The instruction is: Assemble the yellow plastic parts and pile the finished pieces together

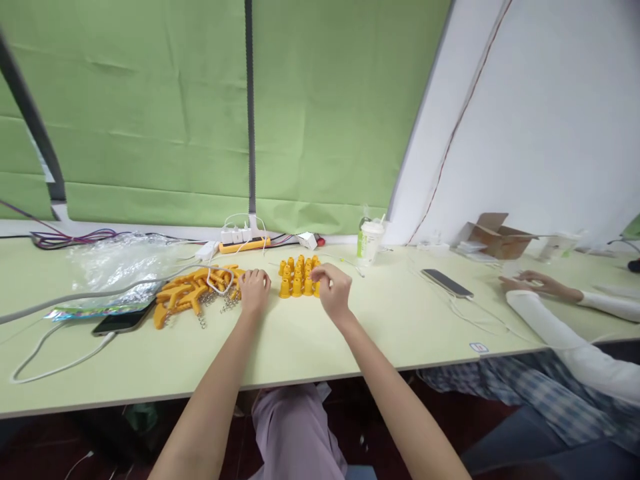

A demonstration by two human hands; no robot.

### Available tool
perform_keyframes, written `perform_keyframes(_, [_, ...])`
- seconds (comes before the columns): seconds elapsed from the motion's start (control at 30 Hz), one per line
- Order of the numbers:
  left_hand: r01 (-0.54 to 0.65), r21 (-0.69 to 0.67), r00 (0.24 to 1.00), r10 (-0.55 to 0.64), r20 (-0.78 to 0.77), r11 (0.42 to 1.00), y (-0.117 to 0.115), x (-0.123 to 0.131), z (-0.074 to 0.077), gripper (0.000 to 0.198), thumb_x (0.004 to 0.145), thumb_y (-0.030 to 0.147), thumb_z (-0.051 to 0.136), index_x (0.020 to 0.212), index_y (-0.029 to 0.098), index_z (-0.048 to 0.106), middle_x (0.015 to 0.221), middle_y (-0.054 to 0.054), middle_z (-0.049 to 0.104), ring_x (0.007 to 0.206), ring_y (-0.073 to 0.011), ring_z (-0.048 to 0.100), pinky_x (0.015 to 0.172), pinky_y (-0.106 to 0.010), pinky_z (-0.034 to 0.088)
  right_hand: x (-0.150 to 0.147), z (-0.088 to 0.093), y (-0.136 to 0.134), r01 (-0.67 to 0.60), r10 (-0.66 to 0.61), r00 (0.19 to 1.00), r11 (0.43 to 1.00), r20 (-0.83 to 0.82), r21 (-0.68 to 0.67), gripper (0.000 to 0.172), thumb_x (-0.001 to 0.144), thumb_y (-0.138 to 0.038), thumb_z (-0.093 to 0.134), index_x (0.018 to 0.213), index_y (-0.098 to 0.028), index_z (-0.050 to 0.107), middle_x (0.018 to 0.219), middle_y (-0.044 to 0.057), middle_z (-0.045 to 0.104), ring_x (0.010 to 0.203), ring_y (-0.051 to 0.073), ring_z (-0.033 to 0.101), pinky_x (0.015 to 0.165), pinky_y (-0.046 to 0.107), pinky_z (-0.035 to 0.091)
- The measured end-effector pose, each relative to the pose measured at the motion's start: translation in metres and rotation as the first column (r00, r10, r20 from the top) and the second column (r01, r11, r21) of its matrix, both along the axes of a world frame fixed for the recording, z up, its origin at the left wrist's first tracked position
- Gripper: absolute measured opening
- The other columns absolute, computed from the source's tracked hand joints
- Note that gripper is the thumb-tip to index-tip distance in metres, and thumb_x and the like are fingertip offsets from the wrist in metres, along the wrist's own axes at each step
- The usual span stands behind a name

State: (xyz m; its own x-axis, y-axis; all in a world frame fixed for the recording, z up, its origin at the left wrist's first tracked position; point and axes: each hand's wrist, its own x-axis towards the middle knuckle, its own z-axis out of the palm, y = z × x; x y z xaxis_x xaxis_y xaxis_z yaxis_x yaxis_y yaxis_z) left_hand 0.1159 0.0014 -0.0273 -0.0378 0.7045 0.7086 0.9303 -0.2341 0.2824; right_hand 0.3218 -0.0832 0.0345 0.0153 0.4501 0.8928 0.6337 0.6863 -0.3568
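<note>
Head view: the smooth pale-green table (300,347) carries everything. Well left of the cones lies a crinkled clear plastic bag (125,263). Just left of them sprawls a heap of orange plastic handles (193,290) with metal chains, their long axes mostly left-right. The cones (299,275), small and glossy yellow, stand in rows, tips up. The left hand (254,288) rests curled between heap and cones, and its palm is hidden. The right hand (333,287) curls at the cones' right edge, and its grip is unclear.

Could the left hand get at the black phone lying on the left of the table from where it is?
Probably yes. The left hand rests beside the pile of orange parts, which lies between it and the black phone; bare table nearer the edge leaves a way round.
</note>
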Motion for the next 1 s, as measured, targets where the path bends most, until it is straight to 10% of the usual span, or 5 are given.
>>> perform_keyframes(0.2, [-0.035, 0.02, 0.995, 0.036, -0.088, 0.999, -0.009, 0.002, -0.002, 0.025, 0.088, 0.021, 0.038, 0.081, 0.02, 0.062, 0.086, -0.01, 0.065, 0.092, -0.0259, 0.053, 0.09, -0.041, 0.031, 0.067, -0.049, 0.058, 0.383, -0.505, 0.842, 0.808, -0.189, -0.448, 0.021, 0.06, -0.007, 0.038, 0.052, -0.021, 0.051, 0.064, 0.003, 0.062, 0.072, 0.018, 0.057, 0.074, 0.03, 0.041])
perform_keyframes(1.0, [-0.062, -0.108, 0.992, 0.05, -0.117, 0.992, -0.012, 0.003, -0.009, 0.032, 0.082, 0.014, 0.038, 0.088, 0.015, 0.069, 0.095, -0.017, 0.062, 0.101, -0.0322, 0.05, 0.097, -0.05, 0.029, 0.069, -0.067, 0.077, 0.156, -0.397, 0.887, 0.741, -0.238, -0.653, 0.009, 0.057, -0.032, 0.064, 0.061, -0.024, 0.063, 0.07, 0.0, 0.067, 0.068, 0.018, 0.058, 0.063, 0.028, 0.043])
